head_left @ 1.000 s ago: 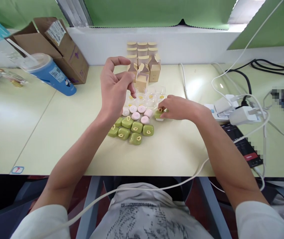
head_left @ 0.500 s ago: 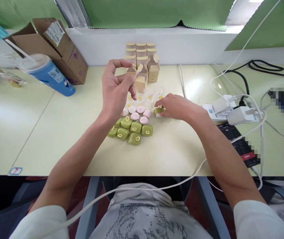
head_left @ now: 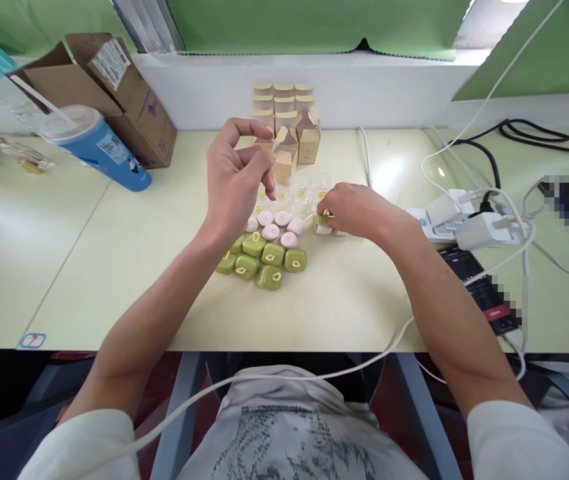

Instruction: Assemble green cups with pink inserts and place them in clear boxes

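My right hand is closed with its fingertips around a small green-topped piece with a pale lower part, low over the table. Several rounded-square green pieces with cream loop marks lie to its left. Above these are several small pale pink round pieces. Behind them sit clear plastic holders with yellow spots. My left hand is raised before the small tan boxes, thumb and index finger bent but apart. I see nothing between them; a box flap shows just beyond the fingertips.
A blue cup with a straw leans by an opened cardboard box at the left. To the right are a white power strip with chargers, a dark phone and loose cables. A white cable crosses my lap and right forearm.
My right hand has shifted slightly right with the green-topped piece, and more of its pale lower part shows. My left hand has barely moved.
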Demonstrator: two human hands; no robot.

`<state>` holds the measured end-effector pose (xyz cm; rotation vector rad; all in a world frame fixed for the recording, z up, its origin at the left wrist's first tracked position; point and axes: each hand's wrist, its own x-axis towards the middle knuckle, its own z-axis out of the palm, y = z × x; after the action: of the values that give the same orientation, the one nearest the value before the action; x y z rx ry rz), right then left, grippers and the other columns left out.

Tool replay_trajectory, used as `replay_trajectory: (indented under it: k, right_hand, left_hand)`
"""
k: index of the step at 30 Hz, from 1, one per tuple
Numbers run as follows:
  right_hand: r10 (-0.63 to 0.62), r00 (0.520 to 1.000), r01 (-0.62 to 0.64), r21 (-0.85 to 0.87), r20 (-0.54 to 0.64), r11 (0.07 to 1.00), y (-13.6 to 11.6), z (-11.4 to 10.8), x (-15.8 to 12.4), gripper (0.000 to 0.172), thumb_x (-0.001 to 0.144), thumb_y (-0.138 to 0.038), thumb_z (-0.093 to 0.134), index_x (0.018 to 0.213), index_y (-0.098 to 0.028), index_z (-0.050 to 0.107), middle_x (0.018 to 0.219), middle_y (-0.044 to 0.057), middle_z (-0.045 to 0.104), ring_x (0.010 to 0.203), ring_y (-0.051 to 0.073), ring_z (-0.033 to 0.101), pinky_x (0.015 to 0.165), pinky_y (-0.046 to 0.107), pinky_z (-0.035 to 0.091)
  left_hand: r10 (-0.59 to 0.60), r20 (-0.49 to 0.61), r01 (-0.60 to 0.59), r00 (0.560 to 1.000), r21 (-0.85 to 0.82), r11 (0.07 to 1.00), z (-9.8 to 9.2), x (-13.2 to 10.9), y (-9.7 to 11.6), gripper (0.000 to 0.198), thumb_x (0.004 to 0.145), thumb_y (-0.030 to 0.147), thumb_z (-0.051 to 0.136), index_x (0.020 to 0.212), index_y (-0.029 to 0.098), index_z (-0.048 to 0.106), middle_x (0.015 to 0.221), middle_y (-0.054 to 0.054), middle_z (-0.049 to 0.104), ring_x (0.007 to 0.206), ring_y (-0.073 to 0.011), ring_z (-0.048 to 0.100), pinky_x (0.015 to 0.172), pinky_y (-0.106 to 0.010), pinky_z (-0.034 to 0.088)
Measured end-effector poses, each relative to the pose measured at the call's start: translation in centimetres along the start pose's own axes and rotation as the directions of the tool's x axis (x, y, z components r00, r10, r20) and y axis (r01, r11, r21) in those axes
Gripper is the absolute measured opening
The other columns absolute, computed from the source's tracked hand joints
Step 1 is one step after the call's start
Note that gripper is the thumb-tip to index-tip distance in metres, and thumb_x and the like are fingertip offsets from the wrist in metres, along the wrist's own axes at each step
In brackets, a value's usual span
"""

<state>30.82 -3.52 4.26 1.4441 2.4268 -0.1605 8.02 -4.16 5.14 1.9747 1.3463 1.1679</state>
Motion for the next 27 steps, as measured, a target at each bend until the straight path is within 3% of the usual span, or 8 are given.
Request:
replay_trajectory:
  k: [3,6,10,14,17,21,24,27]
  right_hand:
    - [0.004,1.000,-0.003,-0.039,0.010,0.999,-0.7,-0.2,0.0,0.035,0.096,-0.004,0.060,0.117,-0.017,0.086,0.113,0.019,0.082,0.108,0.036,0.076,0.074,0.041,0.044]
    - [0.014,1.000,-0.015,-0.014,-0.020,1.000,-0.4,-0.5,-0.3,0.035,0.100,-0.010,0.065,0.129,-0.018,0.082,0.121,0.018,0.082,0.115,0.035,0.075,0.077,0.039,0.046]
    - [0.171,0.982,-0.163,0.104,-0.079,0.981,2.5,-0.7,-1.4,0.038,0.101,-0.025,0.077,0.139,-0.024,0.076,0.130,0.014,0.080,0.116,0.034,0.075,0.088,0.040,0.052]
    - [0.343,0.927,-0.364,0.150,0.149,0.919,5.5,-0.5,-2.1,0.070,0.092,-0.042,0.091,0.155,-0.026,0.066,0.142,0.017,0.074,0.113,0.036,0.077,0.080,0.042,0.056]
    - [0.305,0.898,-0.377,0.197,0.319,0.905,6.3,0.0,-1.5,0.068,0.089,-0.045,0.092,0.150,-0.028,0.068,0.143,0.016,0.075,0.093,0.031,0.081,0.069,0.040,0.056]
    - [0.239,0.915,-0.325,0.239,0.326,0.915,6.3,0.6,-0.5,0.047,0.084,-0.040,0.094,0.126,-0.028,0.076,0.124,0.011,0.083,0.090,0.030,0.084,0.066,0.038,0.057]
    - [0.251,0.906,-0.348,0.260,0.342,0.901,6.4,0.9,-0.3,0.044,0.085,-0.037,0.093,0.124,-0.027,0.075,0.119,0.009,0.085,0.093,0.030,0.085,0.068,0.037,0.058]
    - [0.268,0.892,-0.378,0.275,0.363,0.884,6.5,0.9,-0.3,0.042,0.088,-0.036,0.091,0.125,-0.026,0.073,0.118,0.008,0.085,0.093,0.029,0.086,0.071,0.037,0.058]
  left_hand:
    - [0.015,0.015,-0.016,1.000,0.035,0.999,-0.1,0.0,0.1,0.058,0.098,0.080,0.055,0.143,0.045,0.066,0.073,0.000,0.072,0.069,-0.0275,0.070,0.068,-0.045,0.053]
    - [0.003,-0.006,-0.003,1.000,0.028,1.000,-0.3,0.1,-0.1,0.054,0.100,0.075,0.057,0.144,0.045,0.065,0.074,0.001,0.074,0.068,-0.0265,0.068,0.068,-0.045,0.054]
    - [-0.019,-0.062,0.014,0.998,-0.078,0.997,0.1,-0.2,-0.1,0.024,0.106,0.049,0.058,0.126,0.039,0.066,0.070,0.004,0.070,0.061,-0.0211,0.063,0.068,-0.043,0.058]
    - [0.093,0.143,-0.095,0.985,0.007,0.995,1.9,-1.0,-0.3,0.016,0.103,0.026,0.058,0.111,0.027,0.072,0.079,0.001,0.076,0.076,-0.0199,0.074,0.080,-0.040,0.063]
    - [0.175,0.326,-0.244,0.929,0.185,0.952,3.5,-1.3,-1.0,0.025,0.101,0.017,0.057,0.112,0.022,0.079,0.099,-0.005,0.084,0.098,-0.0234,0.078,0.086,-0.039,0.062]
    - [0.146,0.488,-0.375,0.860,0.414,0.829,3.7,-0.9,-2.1,0.035,0.100,0.012,0.056,0.119,0.020,0.084,0.125,-0.011,0.085,0.118,-0.0314,0.077,0.087,-0.042,0.058]
    - [0.124,0.597,-0.441,0.793,0.421,0.792,2.5,-0.2,-3.0,0.036,0.101,0.013,0.057,0.121,0.021,0.086,0.127,-0.010,0.085,0.117,-0.0312,0.076,0.086,-0.041,0.055]
    - [0.178,0.683,-0.513,0.709,0.325,0.795,1.7,0.4,-3.9,0.032,0.100,0.014,0.058,0.109,0.024,0.087,0.120,-0.009,0.086,0.114,-0.0291,0.076,0.087,-0.039,0.054]
